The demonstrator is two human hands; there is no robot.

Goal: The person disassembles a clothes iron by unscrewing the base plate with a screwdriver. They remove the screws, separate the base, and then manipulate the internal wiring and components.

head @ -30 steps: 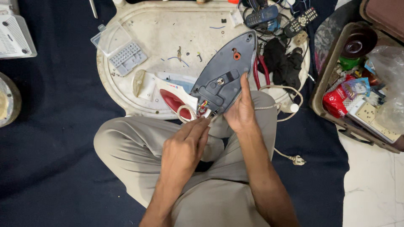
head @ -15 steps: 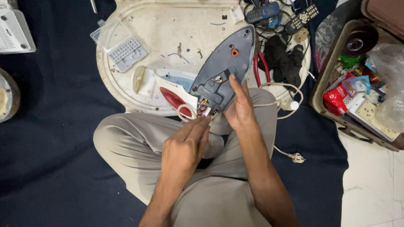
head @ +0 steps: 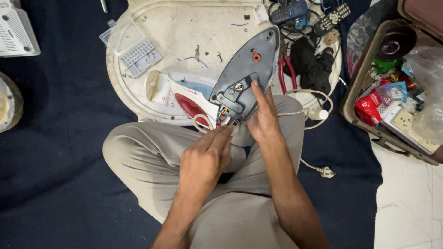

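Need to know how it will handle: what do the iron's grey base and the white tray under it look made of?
The iron's grey base looks like metal with a dull matte finish: flat, even grey, screws set in it. The white tray looks like moulded plastic, scuffed and stained, with a rounded raised rim. The right hand steadies the base.

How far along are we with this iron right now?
Done: the iron's white and red cover is off, lying on the oval tray, and the grey base is bared. In hand: the right hand steadies the base while the left hand pinches at the wiring at its rear. Left: the cover is still off.
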